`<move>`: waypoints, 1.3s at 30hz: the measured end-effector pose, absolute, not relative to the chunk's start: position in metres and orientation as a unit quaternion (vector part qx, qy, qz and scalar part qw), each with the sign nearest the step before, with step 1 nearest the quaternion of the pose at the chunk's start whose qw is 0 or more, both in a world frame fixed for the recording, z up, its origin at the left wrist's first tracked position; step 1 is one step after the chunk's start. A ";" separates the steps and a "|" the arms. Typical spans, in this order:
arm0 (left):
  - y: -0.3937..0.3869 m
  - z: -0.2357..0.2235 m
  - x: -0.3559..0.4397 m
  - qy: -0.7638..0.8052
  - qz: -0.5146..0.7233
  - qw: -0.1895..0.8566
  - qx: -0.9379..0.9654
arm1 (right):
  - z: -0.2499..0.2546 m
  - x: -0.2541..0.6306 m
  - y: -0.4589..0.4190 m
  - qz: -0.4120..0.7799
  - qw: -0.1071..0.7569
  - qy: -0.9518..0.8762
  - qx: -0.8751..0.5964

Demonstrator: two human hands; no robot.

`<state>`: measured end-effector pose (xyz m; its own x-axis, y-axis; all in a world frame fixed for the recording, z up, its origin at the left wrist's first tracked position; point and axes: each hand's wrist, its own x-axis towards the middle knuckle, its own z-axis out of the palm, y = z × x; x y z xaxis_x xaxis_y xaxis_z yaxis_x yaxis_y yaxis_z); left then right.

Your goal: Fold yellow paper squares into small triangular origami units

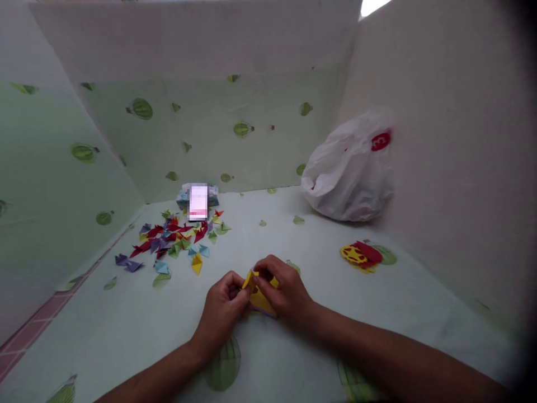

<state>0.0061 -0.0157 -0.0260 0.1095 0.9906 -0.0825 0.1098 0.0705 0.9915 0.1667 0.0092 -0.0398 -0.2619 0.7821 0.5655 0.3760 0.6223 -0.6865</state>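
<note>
Head view: both hands are working close together above the white surface [268, 352] printed with green balloons. The left hand [229, 294] is pinching the left edge of a folded yellow paper [263, 302] between thumb and fingers, and the right hand [285, 285] is gripping its upper and right parts, its fingertips reaching over the top. The paper is sitting between the two hands, near the middle of the view. Its narrow upper flap is standing up and pointing away from the person, while the broader part is slanting down toward the lower right, where a purple edge is showing. Its long axis is seemingly running from upper left to lower right, though the fingers are hiding some of the outline.

Beyond the left hand, a pile of folded paper pieces [161, 242] is lying scattered in many colours. Behind it, a lit screen [198, 201] is standing upright in front of a patterned box [214, 196]. Farther right, a white plastic bag [346, 173] is resting by the wall, and red and yellow cutouts [363, 254] are lying nearer the person.
</note>
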 end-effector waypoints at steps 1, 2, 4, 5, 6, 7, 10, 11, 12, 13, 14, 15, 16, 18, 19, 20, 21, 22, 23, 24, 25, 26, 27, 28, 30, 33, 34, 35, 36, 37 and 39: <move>-0.016 -0.027 0.006 0.518 0.421 0.515 0.537 | -0.039 0.167 0.009 0.212 0.475 -0.765 -0.380; -0.016 -0.027 0.006 0.520 0.418 0.512 0.541 | -0.039 0.167 0.009 0.212 0.475 -0.765 -0.379; -0.016 -0.028 0.006 0.522 0.413 0.510 0.544 | -0.038 0.167 0.010 0.216 0.475 -0.765 -0.376; -0.016 -0.027 0.006 0.521 0.412 0.510 0.546 | -0.037 0.167 0.010 0.218 0.476 -0.765 -0.376; -0.016 -0.027 0.005 0.518 0.413 0.513 0.546 | -0.037 0.167 0.010 0.220 0.476 -0.764 -0.375; -0.017 -0.026 0.005 0.513 0.415 0.517 0.545 | -0.037 0.167 0.010 0.220 0.477 -0.764 -0.376; -0.016 -0.024 0.005 0.507 0.423 0.527 0.535 | -0.037 0.167 0.010 0.213 0.483 -0.768 -0.364; -0.016 -0.024 0.005 0.507 0.424 0.532 0.529 | -0.037 0.168 0.010 0.214 0.484 -0.768 -0.360; -0.016 -0.024 0.005 0.508 0.425 0.537 0.522 | -0.037 0.168 0.009 0.216 0.486 -0.769 -0.355; -0.015 -0.025 0.005 0.508 0.427 0.542 0.515 | -0.037 0.168 0.009 0.217 0.487 -0.770 -0.351; -0.015 -0.025 0.005 0.507 0.430 0.546 0.510 | -0.037 0.168 0.009 0.217 0.488 -0.771 -0.346; -0.014 -0.026 0.005 0.505 0.434 0.548 0.506 | -0.037 0.169 0.008 0.217 0.490 -0.772 -0.342; -0.014 -0.027 0.005 0.503 0.438 0.549 0.505 | -0.037 0.169 0.008 0.216 0.491 -0.773 -0.338; -0.013 -0.028 0.004 0.500 0.442 0.546 0.507 | -0.037 0.169 0.008 0.216 0.490 -0.775 -0.337; -0.013 -0.028 0.004 0.501 0.441 0.544 0.509 | -0.037 0.169 0.008 0.215 0.489 -0.775 -0.338; -0.013 -0.028 0.004 0.502 0.439 0.541 0.512 | -0.037 0.169 0.009 0.214 0.487 -0.775 -0.342; -0.014 -0.029 0.004 0.504 0.438 0.536 0.517 | -0.037 0.169 0.009 0.213 0.484 -0.775 -0.347; -0.014 -0.029 0.003 0.505 0.435 0.529 0.524 | -0.037 0.169 0.009 0.211 0.482 -0.774 -0.353; -0.014 -0.029 0.003 0.507 0.433 0.522 0.532 | -0.037 0.169 0.009 0.209 0.480 -0.773 -0.357; -0.015 -0.030 0.003 0.509 0.431 0.513 0.541 | -0.037 0.169 0.009 0.208 0.478 -0.773 -0.361; -0.015 -0.031 0.003 0.511 0.428 0.503 0.550 | -0.037 0.169 0.009 0.208 0.475 -0.774 -0.364; -0.015 -0.031 0.003 0.514 0.426 0.494 0.557 | -0.038 0.169 0.009 0.209 0.472 -0.774 -0.366; -0.015 -0.032 0.003 0.517 0.425 0.486 0.562 | -0.038 0.168 0.009 0.208 0.471 -0.774 -0.367; -0.015 -0.033 0.003 0.520 0.423 0.482 0.565 | -0.038 0.168 0.009 0.207 0.471 -0.775 -0.368; -0.015 -0.033 0.003 0.524 0.419 0.477 0.567 | -0.038 0.168 0.008 0.202 0.473 -0.775 -0.368; -0.014 -0.032 0.003 0.528 0.416 0.479 0.565 | -0.038 0.169 0.008 0.198 0.476 -0.777 -0.362; -0.014 -0.032 0.003 0.528 0.417 0.480 0.563 | -0.038 0.169 0.007 0.199 0.476 -0.778 -0.359; -0.014 -0.032 0.003 0.527 0.420 0.482 0.560 | -0.038 0.169 0.007 0.200 0.478 -0.778 -0.355; -0.014 -0.032 0.003 0.526 0.423 0.486 0.555 | -0.038 0.169 0.007 0.201 0.481 -0.778 -0.350; -0.014 -0.032 0.003 0.523 0.427 0.492 0.549 | -0.038 0.169 0.008 0.201 0.485 -0.778 -0.346; -0.013 -0.032 0.003 0.516 0.433 0.509 0.535 | -0.037 0.169 0.008 0.201 0.491 -0.777 -0.340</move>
